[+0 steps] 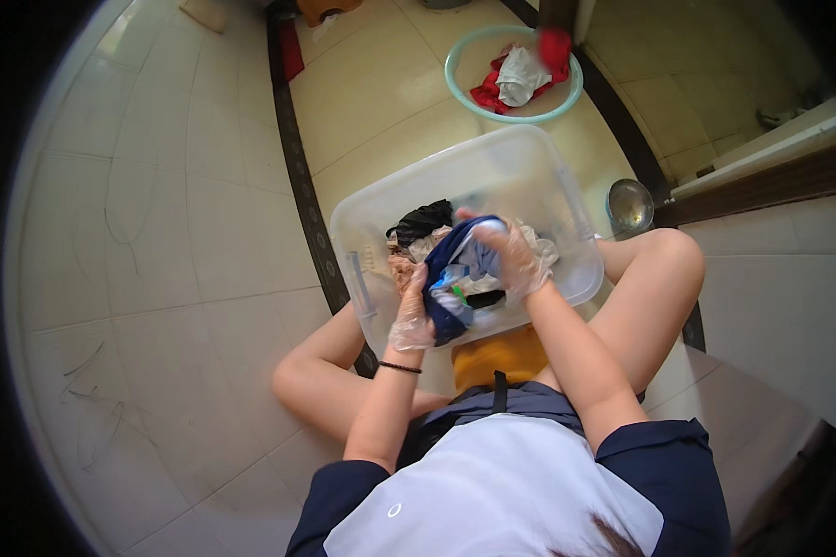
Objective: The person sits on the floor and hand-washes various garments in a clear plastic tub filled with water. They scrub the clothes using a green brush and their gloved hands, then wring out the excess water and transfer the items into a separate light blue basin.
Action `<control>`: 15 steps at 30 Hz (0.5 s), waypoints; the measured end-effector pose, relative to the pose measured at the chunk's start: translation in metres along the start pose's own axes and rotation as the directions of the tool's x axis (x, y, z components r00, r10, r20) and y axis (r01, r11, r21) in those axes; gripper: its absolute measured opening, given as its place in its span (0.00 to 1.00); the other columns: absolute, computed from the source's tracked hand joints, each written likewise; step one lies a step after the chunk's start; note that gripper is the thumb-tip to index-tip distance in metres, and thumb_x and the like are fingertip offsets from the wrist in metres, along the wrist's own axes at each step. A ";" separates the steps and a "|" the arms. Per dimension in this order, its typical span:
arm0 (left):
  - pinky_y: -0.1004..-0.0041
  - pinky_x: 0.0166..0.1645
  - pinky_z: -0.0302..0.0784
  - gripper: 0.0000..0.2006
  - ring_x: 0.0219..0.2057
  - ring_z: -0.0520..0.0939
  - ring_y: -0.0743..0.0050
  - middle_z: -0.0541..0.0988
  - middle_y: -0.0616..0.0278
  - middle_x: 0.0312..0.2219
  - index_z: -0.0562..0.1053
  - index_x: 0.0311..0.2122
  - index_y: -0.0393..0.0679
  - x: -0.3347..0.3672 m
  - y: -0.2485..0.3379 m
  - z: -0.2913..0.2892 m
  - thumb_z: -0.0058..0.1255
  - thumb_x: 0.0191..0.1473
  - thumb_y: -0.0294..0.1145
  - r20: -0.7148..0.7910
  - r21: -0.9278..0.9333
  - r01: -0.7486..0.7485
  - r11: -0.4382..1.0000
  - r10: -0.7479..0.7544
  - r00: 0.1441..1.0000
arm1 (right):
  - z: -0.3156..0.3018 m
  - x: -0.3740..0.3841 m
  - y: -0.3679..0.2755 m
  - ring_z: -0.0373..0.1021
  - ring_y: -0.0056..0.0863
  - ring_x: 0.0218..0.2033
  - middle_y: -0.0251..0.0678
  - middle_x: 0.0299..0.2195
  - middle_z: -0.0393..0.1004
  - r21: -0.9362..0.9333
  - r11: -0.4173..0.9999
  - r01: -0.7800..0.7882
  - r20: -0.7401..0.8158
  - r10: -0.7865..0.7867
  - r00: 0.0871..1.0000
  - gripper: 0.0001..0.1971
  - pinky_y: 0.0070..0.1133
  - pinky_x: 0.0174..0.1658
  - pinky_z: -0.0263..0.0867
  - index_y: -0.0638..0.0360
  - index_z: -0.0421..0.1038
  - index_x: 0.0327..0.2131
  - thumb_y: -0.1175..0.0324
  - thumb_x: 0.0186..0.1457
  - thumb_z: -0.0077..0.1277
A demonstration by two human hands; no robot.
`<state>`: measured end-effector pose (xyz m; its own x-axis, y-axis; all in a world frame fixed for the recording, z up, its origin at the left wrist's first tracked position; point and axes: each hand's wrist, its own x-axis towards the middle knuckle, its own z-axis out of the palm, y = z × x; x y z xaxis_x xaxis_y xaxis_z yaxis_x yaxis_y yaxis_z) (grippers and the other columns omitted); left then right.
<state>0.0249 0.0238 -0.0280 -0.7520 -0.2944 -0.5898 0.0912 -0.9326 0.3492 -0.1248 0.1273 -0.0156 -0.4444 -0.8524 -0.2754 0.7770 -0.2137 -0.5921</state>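
Note:
A navy-blue and light-grey garment (448, 249) is stretched between my hands over a clear plastic tub (362, 202). My left hand (412, 311), in a thin clear glove, grips its navy edge with the fingers mostly hidden. My right hand (513, 252), gloved the same way, holds the garment's upper right part, slightly blurred. A blue, white and green patch shows on the cloth between the hands. Beside it in the tub lie a black garment (422, 221), a tan lacy piece (402, 270) and whitish cloth (542, 247).
Beyond the tub stands a pale turquoise basin (452, 82) with red and white clothes (522, 77). A metal bowl (631, 205) sits to the right by the door sill. Below the tub shows an orange-yellow stool (494, 357) between my legs. Tiled floor (158, 306) spreads left.

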 end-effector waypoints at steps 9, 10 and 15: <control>0.74 0.38 0.72 0.09 0.32 0.75 0.77 0.75 0.68 0.29 0.72 0.33 0.42 0.005 -0.021 0.032 0.48 0.52 0.36 -0.144 0.138 -0.174 0.975 0.194 0.970 | 0.051 -0.004 0.016 0.67 0.41 0.17 0.42 0.13 0.67 -0.942 0.143 0.304 0.118 -0.707 0.698 0.10 0.27 0.22 0.64 0.59 0.69 0.16 0.65 0.39 0.56; 0.76 0.39 0.71 0.09 0.31 0.74 0.77 0.75 0.68 0.29 0.72 0.34 0.41 0.005 -0.026 0.029 0.47 0.52 0.35 -0.105 0.337 -0.261 0.905 0.311 0.944 | 0.044 0.000 0.012 0.68 0.39 0.17 0.43 0.13 0.67 -0.968 0.150 0.201 0.039 -0.702 0.711 0.10 0.27 0.21 0.64 0.59 0.66 0.14 0.68 0.40 0.54; 0.77 0.38 0.71 0.11 0.31 0.74 0.79 0.74 0.66 0.29 0.71 0.35 0.42 0.013 -0.013 0.007 0.45 0.55 0.39 0.276 0.424 -0.330 0.844 0.227 0.934 | 0.073 -0.032 0.042 0.63 0.40 0.14 0.41 0.12 0.62 -0.761 -0.076 0.644 0.498 -0.704 0.506 0.13 0.29 0.19 0.60 0.55 0.59 0.12 0.68 0.35 0.56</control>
<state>0.0093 0.0339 -0.0352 -0.8618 -0.4288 -0.2709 0.0484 -0.6012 0.7976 -0.0449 0.1109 0.0237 -0.5495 -0.5192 0.6546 -0.6843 -0.1698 -0.7091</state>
